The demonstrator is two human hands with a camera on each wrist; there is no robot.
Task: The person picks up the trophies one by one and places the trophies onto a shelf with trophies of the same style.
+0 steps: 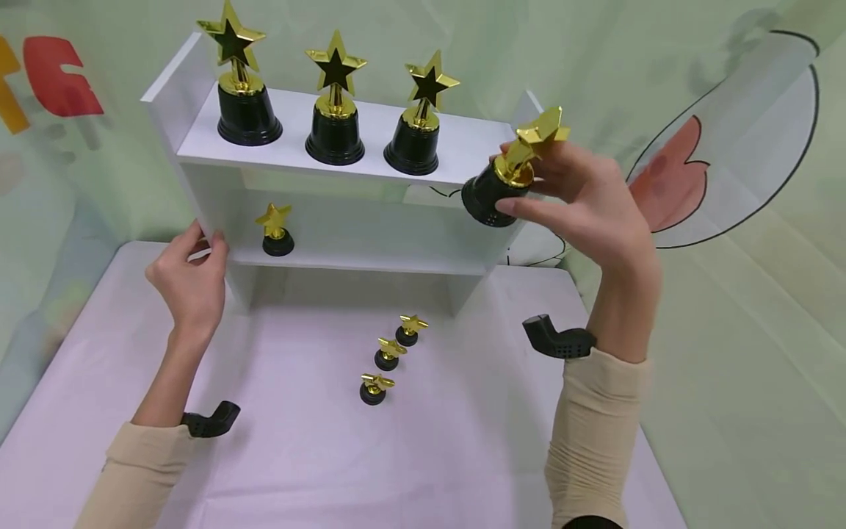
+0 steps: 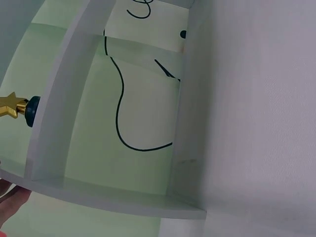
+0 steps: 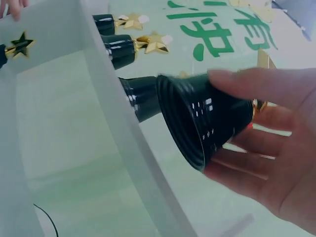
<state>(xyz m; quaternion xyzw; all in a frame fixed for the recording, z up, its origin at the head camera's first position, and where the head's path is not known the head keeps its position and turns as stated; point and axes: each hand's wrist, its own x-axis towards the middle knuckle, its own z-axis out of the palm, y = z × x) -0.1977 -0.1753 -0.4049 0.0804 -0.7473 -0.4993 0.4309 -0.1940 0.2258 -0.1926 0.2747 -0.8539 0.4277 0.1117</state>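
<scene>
My right hand [image 1: 588,198] grips a star trophy [image 1: 494,192] by its black base, tilted, in front of the right end of the white shelf's [image 1: 370,268] upper board. In the right wrist view the held trophy [image 3: 212,116] shows its hollow underside, with thumb and fingers on either side. On the upper board stand three large gold star trophies, a left one [image 1: 247,110], a middle one [image 1: 335,125] and a right one [image 1: 413,139]. My left hand [image 1: 194,275] pinches the front edge of the shelf's left side panel. Close to it, a small star trophy [image 1: 277,241] stands on the lower board.
Three small star trophies, a far one [image 1: 407,334], a middle one [image 1: 387,356] and a near one [image 1: 373,391], stand in a slanting row on the white-covered table [image 1: 297,448] before the shelf. A printed curtain [image 1: 747,353] hangs behind and to the right.
</scene>
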